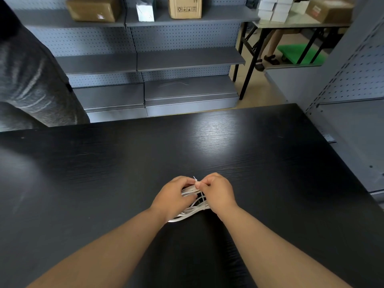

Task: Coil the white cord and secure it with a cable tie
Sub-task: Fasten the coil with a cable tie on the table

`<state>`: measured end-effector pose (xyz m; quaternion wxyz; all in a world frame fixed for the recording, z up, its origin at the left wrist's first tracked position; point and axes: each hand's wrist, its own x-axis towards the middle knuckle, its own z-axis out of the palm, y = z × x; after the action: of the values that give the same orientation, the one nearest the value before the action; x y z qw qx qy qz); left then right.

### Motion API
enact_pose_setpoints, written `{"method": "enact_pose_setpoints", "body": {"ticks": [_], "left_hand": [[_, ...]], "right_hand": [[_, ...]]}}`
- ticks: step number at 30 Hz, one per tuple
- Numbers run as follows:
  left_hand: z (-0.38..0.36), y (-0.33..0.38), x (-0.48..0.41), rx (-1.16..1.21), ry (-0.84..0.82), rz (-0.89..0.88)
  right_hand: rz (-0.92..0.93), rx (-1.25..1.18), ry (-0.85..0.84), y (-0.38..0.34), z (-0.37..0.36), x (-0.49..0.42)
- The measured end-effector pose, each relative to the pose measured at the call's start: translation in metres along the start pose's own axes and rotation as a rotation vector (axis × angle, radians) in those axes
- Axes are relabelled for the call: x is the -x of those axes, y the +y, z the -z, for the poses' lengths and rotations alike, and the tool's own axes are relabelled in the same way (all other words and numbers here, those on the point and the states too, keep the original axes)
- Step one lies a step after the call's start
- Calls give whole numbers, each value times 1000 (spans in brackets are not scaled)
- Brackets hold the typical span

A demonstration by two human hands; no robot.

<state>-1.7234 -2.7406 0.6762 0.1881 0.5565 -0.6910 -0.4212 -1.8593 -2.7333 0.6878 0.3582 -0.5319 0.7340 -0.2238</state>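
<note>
The white cord (pixel 188 215) lies coiled in several loops on the black table (pixel 207 142), between my two hands. My left hand (pixel 173 197) grips the gathered loops from the left, fingers curled round them. My right hand (pixel 218 192) pinches a thin white cable tie (pixel 195 180) at the top of the bundle; its short tail sticks up between my fingertips. Much of the tie and the far side of the coil are hidden by my fingers.
Grey pegboard shelving (pixel 187 59) stands beyond the table's far edge, with cardboard boxes (pixel 185 7) on top. A person in a grey garment (pixel 31 80) stands at the far left. A folding table (pixel 291 23) and more shelving (pixel 353 80) are on the right.
</note>
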Motion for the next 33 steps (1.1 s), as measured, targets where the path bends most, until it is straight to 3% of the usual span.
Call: {"method": "enact_pose_setpoints", "body": {"ticks": [6,18,33], "left_hand": [[6,-4,6,-217,-157,-99],[2,-7,9,-256,-64,-179],[1,-7,9,-269,-74,-217]], "right_hand": [[-8,-11,-4,-3,2,2],[12,11,23,-4,3,4],[-32,40,-59,-14,8,-7]]}}
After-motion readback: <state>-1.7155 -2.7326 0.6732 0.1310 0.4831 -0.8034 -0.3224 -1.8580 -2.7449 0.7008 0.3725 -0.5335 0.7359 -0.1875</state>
